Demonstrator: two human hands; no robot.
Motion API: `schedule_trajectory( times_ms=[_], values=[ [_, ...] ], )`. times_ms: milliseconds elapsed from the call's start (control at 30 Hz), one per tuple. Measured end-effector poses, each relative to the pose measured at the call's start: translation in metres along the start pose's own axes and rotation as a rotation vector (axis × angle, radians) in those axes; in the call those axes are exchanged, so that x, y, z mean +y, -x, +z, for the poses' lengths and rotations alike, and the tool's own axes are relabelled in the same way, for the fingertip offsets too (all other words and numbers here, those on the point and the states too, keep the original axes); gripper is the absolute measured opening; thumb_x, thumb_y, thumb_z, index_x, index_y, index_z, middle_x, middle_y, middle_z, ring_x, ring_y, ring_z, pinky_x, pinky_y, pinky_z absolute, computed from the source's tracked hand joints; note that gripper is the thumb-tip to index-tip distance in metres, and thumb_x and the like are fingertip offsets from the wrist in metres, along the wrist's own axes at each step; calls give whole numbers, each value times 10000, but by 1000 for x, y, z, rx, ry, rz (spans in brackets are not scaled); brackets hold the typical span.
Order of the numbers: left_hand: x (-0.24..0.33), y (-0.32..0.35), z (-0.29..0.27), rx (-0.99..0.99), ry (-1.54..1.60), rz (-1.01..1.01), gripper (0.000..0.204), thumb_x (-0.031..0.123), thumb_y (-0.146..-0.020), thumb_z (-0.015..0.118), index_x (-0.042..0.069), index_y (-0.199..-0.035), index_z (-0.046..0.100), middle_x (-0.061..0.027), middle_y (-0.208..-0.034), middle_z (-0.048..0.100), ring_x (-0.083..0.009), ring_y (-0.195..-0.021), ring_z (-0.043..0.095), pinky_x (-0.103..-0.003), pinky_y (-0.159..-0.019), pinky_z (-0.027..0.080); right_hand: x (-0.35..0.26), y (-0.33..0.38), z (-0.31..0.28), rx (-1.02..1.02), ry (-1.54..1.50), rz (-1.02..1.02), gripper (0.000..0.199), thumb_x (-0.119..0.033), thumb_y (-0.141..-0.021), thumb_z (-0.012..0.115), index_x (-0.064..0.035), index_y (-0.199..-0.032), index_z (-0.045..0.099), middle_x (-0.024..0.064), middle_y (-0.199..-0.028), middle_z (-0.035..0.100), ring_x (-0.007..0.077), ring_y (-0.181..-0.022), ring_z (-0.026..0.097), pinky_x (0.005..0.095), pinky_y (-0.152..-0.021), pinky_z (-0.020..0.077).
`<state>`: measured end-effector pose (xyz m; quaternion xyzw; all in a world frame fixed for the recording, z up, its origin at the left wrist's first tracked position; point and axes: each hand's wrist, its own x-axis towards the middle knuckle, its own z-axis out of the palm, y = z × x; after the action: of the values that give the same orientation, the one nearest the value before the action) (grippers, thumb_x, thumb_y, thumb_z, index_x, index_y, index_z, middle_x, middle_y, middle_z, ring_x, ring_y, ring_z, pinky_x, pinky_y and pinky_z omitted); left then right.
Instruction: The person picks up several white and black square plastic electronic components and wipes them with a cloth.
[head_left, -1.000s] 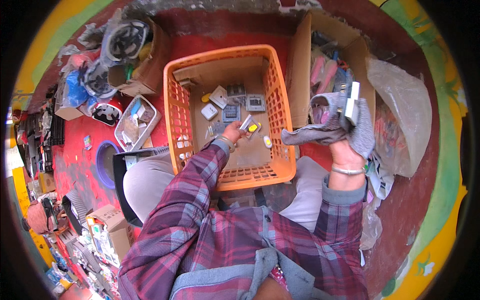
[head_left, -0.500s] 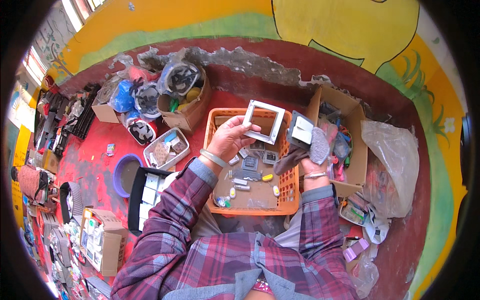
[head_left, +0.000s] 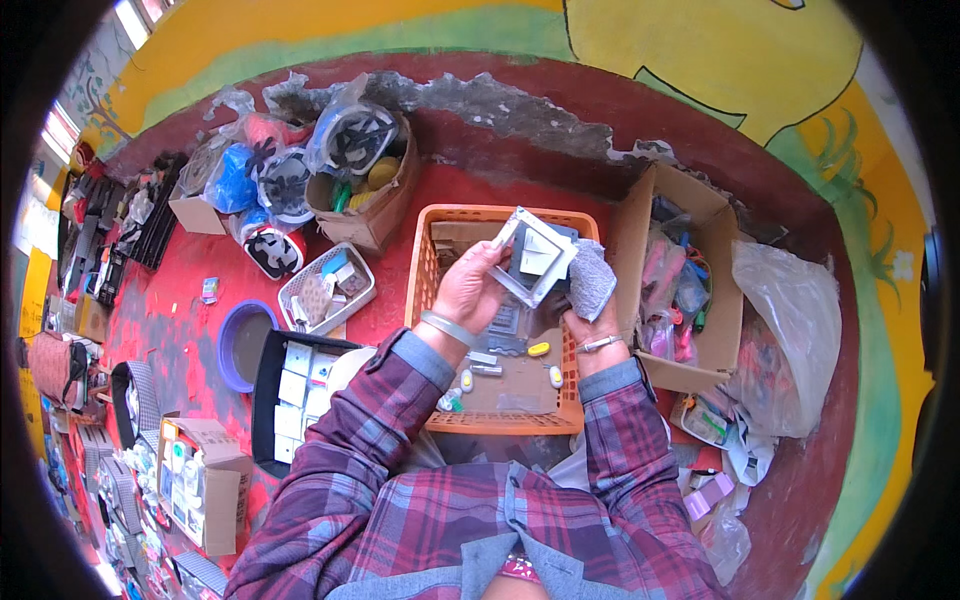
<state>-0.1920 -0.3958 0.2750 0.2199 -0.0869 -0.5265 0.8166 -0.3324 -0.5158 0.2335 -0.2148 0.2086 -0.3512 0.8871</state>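
Observation:
My left hand (head_left: 468,288) pinches the edge of a white square frame (head_left: 516,289) between thumb and fingers, holding it tilted above the orange plastic basket (head_left: 500,425). Behind its opening is a wall switch (head_left: 541,248) with a white rocker and a dark grey base. My right hand (head_left: 594,328) grips this switch together with a grey cloth (head_left: 593,280), which covers most of the fingers. Frame and switch overlap; whether they touch I cannot tell. Inside the basket lie several small yellow-and-white pieces (head_left: 540,349) and grey switch parts (head_left: 484,358) on cardboard.
Left of the basket stand a black box of white squares (head_left: 292,390), a purple basin (head_left: 222,345) and a white tray (head_left: 372,292). Behind are a carton with bagged helmets (head_left: 372,225). An open carton (head_left: 690,378) of bagged items stands right, beside clear plastic sheeting (head_left: 790,310).
My two hands have come together. The white frame has moved right and lower, and the switch has moved left, so they now overlap.

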Motion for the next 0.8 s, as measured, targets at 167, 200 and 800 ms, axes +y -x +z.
schedule_trajectory(
  times_ms=[167,200,800],
  values=[
    [-8,-9,0,96,-20,156,190,111,-927,515,46,-1105,520,-78,-1088,590,-239,-1065,547,-421,-980,406,8,-10,9,-151,-140,100,386,-312,-937,470,-84,-1247,496,64,-1209,571,223,-1123,534,389,-978,422],
    [-9,-12,1,141,-59,206,207,106,-930,506,42,-1127,510,-81,-1103,587,-239,-1074,545,-415,-983,406,8,-9,12,-159,-140,102,392,-317,-935,471,-85,-1251,492,66,-1215,567,225,-1131,528,391,-984,417],
    [-12,-15,3,222,-107,319,225,93,-936,509,10,-1141,468,-101,-1073,577,-201,-1010,571,-342,-927,461,11,13,50,-180,308,-98,348,-117,-870,620,-64,-1204,538,40,-1088,605,156,-937,603,290,-801,518]
  ],
)
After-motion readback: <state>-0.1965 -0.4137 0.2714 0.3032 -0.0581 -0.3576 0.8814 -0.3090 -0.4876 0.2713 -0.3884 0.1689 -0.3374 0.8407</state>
